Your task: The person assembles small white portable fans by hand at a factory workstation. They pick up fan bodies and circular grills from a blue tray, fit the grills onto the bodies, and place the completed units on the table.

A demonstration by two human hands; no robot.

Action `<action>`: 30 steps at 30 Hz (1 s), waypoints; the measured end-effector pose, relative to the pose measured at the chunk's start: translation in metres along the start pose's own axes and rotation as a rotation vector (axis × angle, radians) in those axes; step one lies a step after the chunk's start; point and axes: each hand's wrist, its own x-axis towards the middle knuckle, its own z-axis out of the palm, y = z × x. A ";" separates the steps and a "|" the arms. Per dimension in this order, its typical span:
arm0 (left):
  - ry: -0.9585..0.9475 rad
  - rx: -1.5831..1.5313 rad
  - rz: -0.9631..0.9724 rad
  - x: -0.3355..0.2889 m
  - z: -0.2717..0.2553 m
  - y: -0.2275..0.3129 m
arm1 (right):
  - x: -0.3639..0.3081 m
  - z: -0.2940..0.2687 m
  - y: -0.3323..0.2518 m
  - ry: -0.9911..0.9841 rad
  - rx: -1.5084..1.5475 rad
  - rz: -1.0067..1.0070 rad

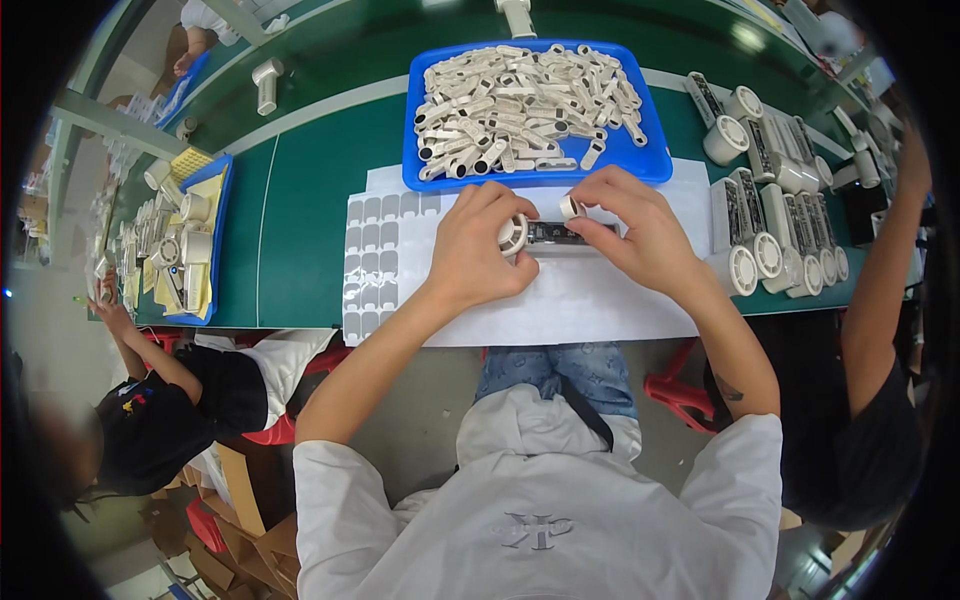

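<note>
Head view looks straight down on both hands meeting over a white paper sheet (600, 300) spread on the green table (310, 200). Between them lies a small white plastic device (545, 236), a slim handle with a dark open panel along its length and a round ribbed head at its left end. The left hand (475, 250) is closed round that round head, fingers curled over it. The right hand (640, 232) steadies the other end of the handle and pinches a small white cap-like piece (570, 207) between thumb and forefinger just above it. The device looks like light, stiff moulded plastic, smooth enough to slip, so the firm places to hold seem to be the ribbed head and the handle's solid sides; the dark open panel probably exposes inner parts and is better left untouched. The tiny cap would be easy to drop. Just beyond the hands sits a blue tray (650, 160) heaped with white handle shells, a sheet of grey stickers (375, 265) lies left, and finished white units (780, 240) stand in rows to the right.
</note>
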 end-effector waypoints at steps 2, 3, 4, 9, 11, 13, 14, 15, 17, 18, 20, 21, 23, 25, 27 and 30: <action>-0.004 0.000 -0.002 0.000 -0.002 -0.001 | -0.001 -0.001 -0.003 -0.056 -0.039 0.017; -0.003 0.000 0.001 0.000 -0.002 -0.002 | -0.001 -0.001 -0.006 -0.085 -0.046 0.024; -0.002 0.000 0.004 0.000 -0.002 -0.002 | -0.002 -0.001 -0.008 -0.115 -0.052 0.030; -0.021 -0.007 0.016 0.000 -0.004 -0.002 | -0.008 0.003 -0.006 -0.103 -0.141 -0.015; -0.033 -0.010 0.022 0.000 -0.004 -0.003 | -0.008 0.003 -0.005 -0.102 -0.148 -0.013; -0.035 -0.042 0.007 -0.001 -0.003 -0.003 | -0.008 0.004 -0.004 -0.108 -0.148 0.005; -0.035 -0.058 0.001 -0.001 -0.003 -0.004 | -0.008 0.004 -0.004 -0.107 -0.142 0.011; -0.031 -0.065 0.001 -0.002 -0.003 -0.005 | -0.007 0.005 -0.004 -0.106 -0.135 0.017; -0.026 -0.077 -0.001 -0.004 -0.001 -0.007 | -0.007 0.006 -0.003 -0.113 -0.117 0.037; -0.023 -0.081 -0.006 -0.003 0.000 -0.007 | -0.006 0.006 -0.003 -0.122 -0.106 0.050; -0.017 -0.090 -0.014 -0.003 0.002 -0.008 | -0.006 0.006 -0.004 -0.124 -0.096 0.085; -0.010 -0.101 -0.015 -0.004 0.002 -0.007 | -0.006 0.006 -0.005 -0.118 -0.097 0.107; 0.001 -0.122 -0.022 -0.005 0.002 -0.005 | -0.006 0.008 -0.006 -0.100 -0.100 0.132; -0.003 -0.132 -0.022 -0.002 0.001 -0.004 | -0.007 0.011 -0.004 -0.075 -0.103 0.140; 0.005 -0.138 -0.007 -0.001 0.003 -0.004 | -0.007 0.013 -0.005 -0.064 -0.112 0.143; 0.030 -0.131 0.036 -0.002 0.005 -0.008 | -0.008 0.014 -0.003 -0.063 -0.141 0.109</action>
